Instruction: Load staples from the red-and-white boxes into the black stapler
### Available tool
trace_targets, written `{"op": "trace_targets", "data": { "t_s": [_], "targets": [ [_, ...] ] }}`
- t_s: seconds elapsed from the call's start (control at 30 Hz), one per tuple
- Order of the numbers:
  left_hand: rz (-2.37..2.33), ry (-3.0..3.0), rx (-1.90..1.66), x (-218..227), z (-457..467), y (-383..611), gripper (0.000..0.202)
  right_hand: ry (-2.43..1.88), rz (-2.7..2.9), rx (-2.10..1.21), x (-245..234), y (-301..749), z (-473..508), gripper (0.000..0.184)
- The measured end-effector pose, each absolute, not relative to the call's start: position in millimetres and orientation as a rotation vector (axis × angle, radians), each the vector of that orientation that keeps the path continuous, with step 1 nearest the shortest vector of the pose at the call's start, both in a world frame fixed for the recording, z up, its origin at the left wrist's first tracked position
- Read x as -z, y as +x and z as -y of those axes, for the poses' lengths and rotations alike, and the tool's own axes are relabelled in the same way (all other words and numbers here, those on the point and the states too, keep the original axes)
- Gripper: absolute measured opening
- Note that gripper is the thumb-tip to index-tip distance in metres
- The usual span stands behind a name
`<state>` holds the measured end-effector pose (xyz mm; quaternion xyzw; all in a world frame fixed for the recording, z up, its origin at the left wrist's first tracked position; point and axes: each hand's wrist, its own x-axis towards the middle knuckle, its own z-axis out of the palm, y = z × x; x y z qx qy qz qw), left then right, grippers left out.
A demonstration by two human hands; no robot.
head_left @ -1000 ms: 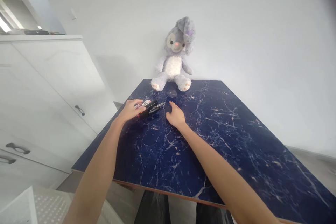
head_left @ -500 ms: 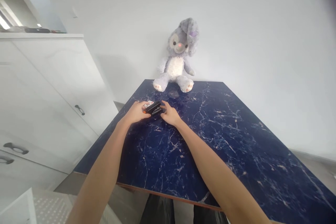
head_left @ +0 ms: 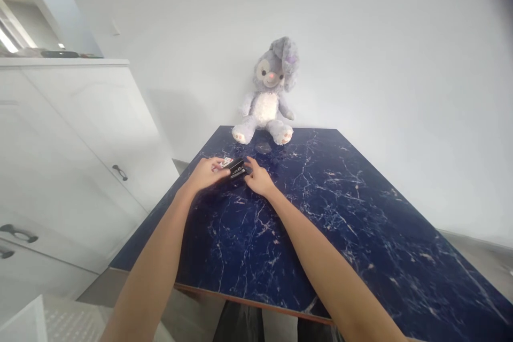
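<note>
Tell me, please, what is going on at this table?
A person's left hand grips what looks like a small black box on the blue table. The right hand is at its other end; whether it touches is unclear. A plush toy sits behind, by the wall.

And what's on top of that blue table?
A grey plush toy and, between the left hand and right hand, a black object. The hands partly cover it and hide some tabletop.
</note>
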<state>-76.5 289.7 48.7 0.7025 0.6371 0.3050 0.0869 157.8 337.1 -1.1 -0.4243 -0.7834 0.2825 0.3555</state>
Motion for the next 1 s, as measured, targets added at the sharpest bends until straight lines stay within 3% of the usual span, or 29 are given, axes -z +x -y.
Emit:
{"op": "trace_targets", "data": {
  "t_s": [0.1, 0.23, 0.47, 0.67, 0.87, 1.0],
  "targets": [
    [-2.152, 1.894, -0.97, -46.5, -294.7, -99.9, 0.04, -1.21, 1.838, -0.691, 1.9, 161.7, -335.9, 0.065],
    [-2.223, 1.818, -0.734, -42.7, -299.4, -119.9, 0.036, -1.26, 1.733, -0.756, 3.2, 180.9, -315.1, 0.051],
    [-2.001, 2.012, -0.565, -48.6, -293.2, -110.6, 0.044, -1.171, 1.769, -0.917, 2.6, 227.1, -260.3, 0.044],
    [-2.014, 2.332, -0.434, -59.7, -284.5, -97.6, 0.025, -1.199, 1.871, -0.91, -4.4, 225.9, -256.3, 0.038],
    [-2.103, 2.279, -0.269, -59.5, -282.9, -83.1, 0.008, -1.177, 1.943, -0.888, -4.1, 226.0, -254.8, 0.032],
    [-2.19, 2.203, -0.261, -65.6, -277.5, -85.7, 0.018, -1.157, 1.966, -0.887, -6.0, 225.8, -253.1, 0.031]
  ]
}}
